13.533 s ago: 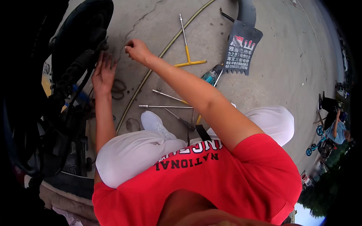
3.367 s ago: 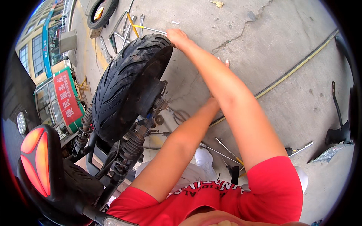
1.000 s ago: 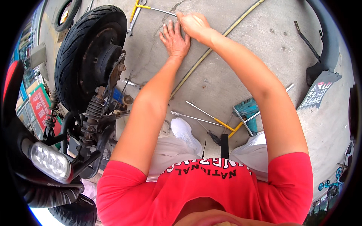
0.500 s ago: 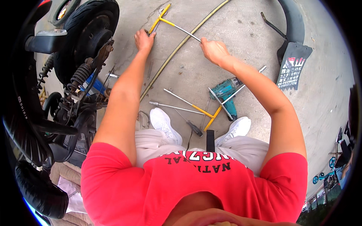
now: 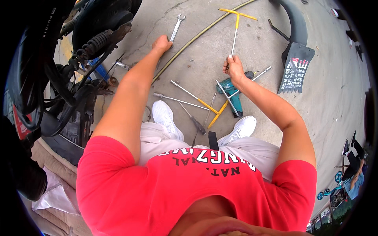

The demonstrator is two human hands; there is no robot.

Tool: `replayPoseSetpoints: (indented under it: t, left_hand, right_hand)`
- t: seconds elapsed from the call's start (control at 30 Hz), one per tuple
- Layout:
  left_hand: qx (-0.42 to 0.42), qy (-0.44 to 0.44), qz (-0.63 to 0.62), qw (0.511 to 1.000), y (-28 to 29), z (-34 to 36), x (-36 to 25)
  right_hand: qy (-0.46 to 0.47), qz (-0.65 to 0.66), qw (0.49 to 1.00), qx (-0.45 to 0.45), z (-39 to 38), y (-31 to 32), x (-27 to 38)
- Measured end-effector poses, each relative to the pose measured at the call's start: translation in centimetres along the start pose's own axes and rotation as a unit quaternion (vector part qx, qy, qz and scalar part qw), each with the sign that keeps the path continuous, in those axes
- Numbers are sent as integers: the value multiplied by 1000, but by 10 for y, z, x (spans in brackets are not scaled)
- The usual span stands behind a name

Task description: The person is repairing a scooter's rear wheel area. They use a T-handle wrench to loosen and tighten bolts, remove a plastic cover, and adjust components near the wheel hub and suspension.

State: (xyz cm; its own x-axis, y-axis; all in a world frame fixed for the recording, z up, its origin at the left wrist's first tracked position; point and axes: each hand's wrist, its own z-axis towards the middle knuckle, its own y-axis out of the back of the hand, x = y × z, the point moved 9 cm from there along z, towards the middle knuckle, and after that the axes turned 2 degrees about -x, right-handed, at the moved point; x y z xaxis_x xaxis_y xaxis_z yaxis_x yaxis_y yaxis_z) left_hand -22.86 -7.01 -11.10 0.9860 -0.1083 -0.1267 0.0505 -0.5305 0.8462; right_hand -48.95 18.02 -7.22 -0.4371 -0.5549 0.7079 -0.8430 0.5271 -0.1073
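Note:
My left hand (image 5: 161, 44) is closed on a silver open-end wrench (image 5: 176, 29) at the upper middle. Further right, my right hand (image 5: 234, 67) grips the silver shaft of a T-handle wrench with a yellow handle (image 5: 241, 15) pointing away from me. Below that hand lie a teal power drill (image 5: 232, 102), more T-handle wrenches (image 5: 214, 110) and a screwdriver (image 5: 197, 124) near my feet. At the left is a two-wheeler's black rear wheel (image 5: 90, 15) with its coil shock (image 5: 94, 43). A yellowish hose (image 5: 179, 53) runs across the ground.
A detached dark mudguard with a flap (image 5: 295, 59) lies at the right. Padded beige cloth (image 5: 55, 165) is at lower left. At the far right, a person in blue (image 5: 352, 183) is beside a small teal-wheeled vehicle (image 5: 334, 185). Cracked concrete surrounds the tools.
My right hand has carried the T-handle wrench rightward, away from the open-end wrench. My left hand, spread on the ground a second ago, now grips the open-end wrench.

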Motion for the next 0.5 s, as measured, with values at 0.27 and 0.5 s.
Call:
replayPoseSetpoints:
  t: [0.27, 0.5]
  left_hand:
    - [-4, 57, -29, 998, 0, -18, -12]
    - [15, 32, -4, 999, 5, -23, -39]
  right_hand:
    - [-94, -257, 961, 37, 11, 2, -34]
    - [84, -419, 900, 91, 17, -24, 11]
